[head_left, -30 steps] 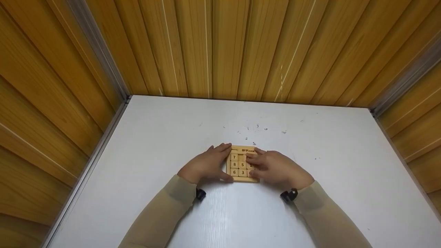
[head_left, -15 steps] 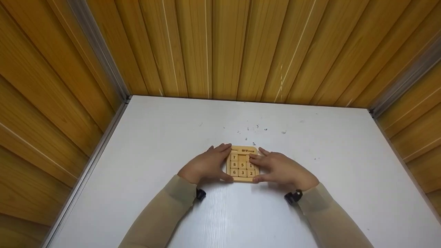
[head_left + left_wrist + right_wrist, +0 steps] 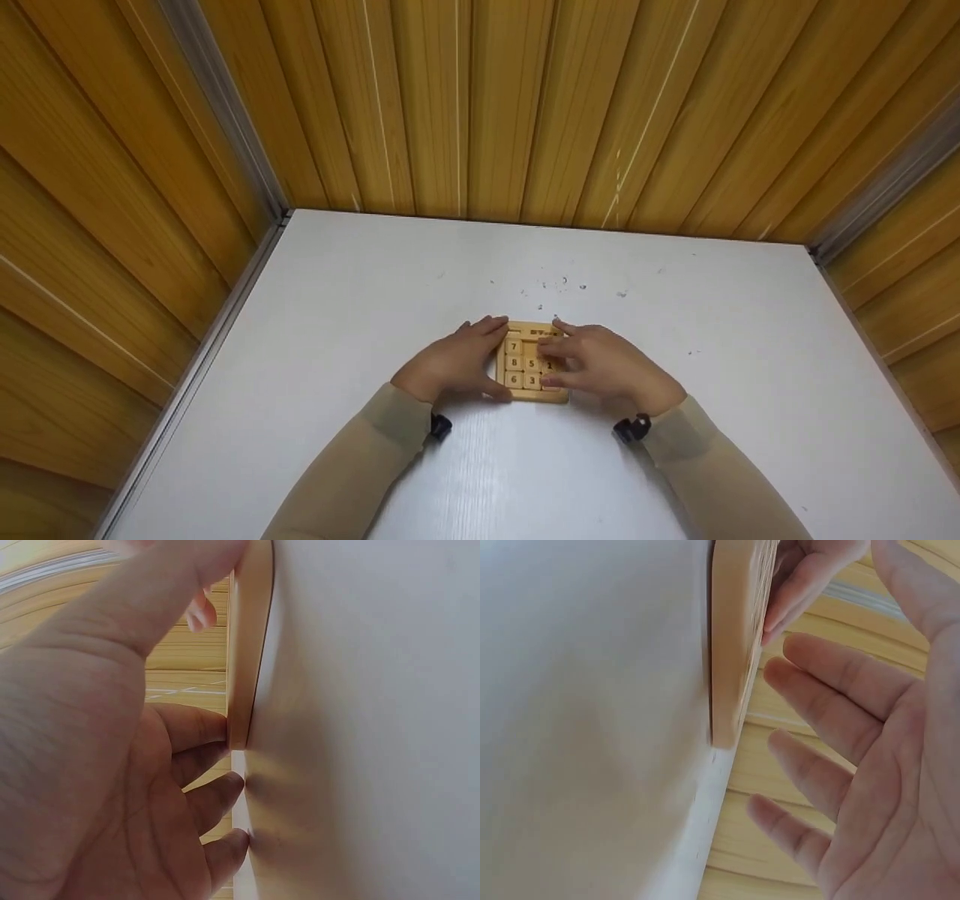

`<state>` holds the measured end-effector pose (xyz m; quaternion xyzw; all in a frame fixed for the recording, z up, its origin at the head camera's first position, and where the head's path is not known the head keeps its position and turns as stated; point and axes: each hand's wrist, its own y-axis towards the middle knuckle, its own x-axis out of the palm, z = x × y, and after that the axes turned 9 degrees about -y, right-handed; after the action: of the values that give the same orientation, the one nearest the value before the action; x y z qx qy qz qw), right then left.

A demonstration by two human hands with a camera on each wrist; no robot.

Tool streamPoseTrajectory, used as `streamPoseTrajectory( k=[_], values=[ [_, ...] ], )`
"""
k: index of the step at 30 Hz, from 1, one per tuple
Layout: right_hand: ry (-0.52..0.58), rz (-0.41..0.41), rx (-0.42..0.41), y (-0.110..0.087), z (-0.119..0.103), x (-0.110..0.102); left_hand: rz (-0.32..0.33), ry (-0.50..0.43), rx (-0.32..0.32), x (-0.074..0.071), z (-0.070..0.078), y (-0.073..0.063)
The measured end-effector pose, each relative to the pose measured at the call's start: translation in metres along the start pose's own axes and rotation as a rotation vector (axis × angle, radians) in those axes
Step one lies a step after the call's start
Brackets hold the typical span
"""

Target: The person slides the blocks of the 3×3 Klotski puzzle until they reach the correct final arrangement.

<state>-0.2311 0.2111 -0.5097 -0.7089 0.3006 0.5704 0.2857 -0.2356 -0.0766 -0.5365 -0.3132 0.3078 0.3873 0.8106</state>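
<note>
A wooden number slide puzzle (image 3: 525,395) lies flat on the white table, with tiles 7, 8, 5, 6, 3 and 1 readable. Its gap shows in the middle of the top row. My left hand (image 3: 454,360) grips the frame's left side, thumb at the near corner and fingers at the far one. In the left wrist view the index fingertip meets the frame's edge. Over the right column stretch the fingers of my right hand (image 3: 609,367), hiding the top-right and bottom-right tiles. From the right wrist, those fingers look nearly straight above the frame's side (image 3: 731,652).
The white table (image 3: 360,285) runs back to a wood-slat wall (image 3: 495,112), with slatted walls at both sides too. Small dark marks (image 3: 583,286) dot the surface beyond the puzzle. A black wrist device (image 3: 441,427) sits on each arm.
My right hand has shifted left from the frame's right edge, its thumb now over the bottom-right tile that showed 2 half a second ago. The left hand keeps its grip; the head view has shifted slightly.
</note>
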Motion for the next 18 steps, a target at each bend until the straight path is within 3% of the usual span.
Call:
streamPoseTrajectory(
  k=[11,18],
  values=[
    [-0.002,0.008,-0.109,0.017,-0.006,0.008,-0.01,-0.009,0.052,-0.003,-0.001,0.0],
    [0.013,-0.02,-0.089,0.021,-0.009,0.011,-0.018,-0.006,0.045,-0.003,-0.001,0.0]
  ],
)
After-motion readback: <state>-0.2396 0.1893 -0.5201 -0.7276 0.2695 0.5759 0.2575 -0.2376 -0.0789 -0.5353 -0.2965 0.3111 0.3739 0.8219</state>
